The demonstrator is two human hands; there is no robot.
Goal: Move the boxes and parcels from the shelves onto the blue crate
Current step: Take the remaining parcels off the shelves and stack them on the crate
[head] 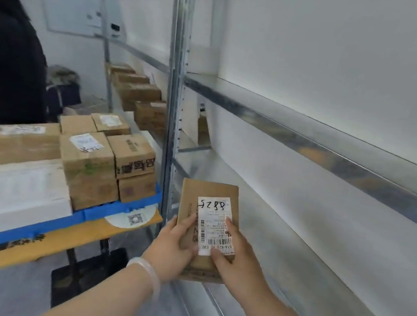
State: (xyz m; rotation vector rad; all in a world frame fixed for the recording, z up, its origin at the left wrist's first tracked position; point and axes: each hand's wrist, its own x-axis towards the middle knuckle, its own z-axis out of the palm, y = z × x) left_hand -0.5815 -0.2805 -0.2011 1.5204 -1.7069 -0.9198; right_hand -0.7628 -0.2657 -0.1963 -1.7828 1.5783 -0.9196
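I held a small brown parcel in front of the metal shelves, its white shipping label facing up; my left hand gripped its left edge with the thumb pressed on top, and my right hand clasped the lower right corner, thumb across the label; a pale bracelet circled my left wrist; to the left stood the blue crate, loaded with cardboard boxes and a flat white package; more boxes sat on a farther shelf; a person in black stood at the left edge
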